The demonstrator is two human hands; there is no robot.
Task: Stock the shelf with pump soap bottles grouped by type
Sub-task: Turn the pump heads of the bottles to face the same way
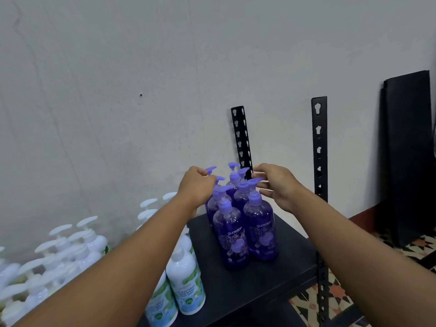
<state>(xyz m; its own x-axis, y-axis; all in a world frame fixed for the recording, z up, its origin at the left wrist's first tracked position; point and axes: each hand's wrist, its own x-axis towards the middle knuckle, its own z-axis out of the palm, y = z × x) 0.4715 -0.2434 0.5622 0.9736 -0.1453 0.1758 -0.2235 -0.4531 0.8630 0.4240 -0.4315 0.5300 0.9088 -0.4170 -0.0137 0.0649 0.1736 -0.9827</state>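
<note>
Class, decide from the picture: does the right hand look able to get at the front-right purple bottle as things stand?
Probably yes. The right hand hovers open just beside the front-right purple bottle, level with its pump, and nothing stands between them.

A person's left hand (197, 185) curls at a pump top in a cluster of purple soap bottles (236, 232) standing on a black shelf (259, 286). The right hand (277, 185), fingers extended, meets the cluster's right side. White bottles (186, 279) stand alongside, left, before a grey wall (118, 90).
</note>
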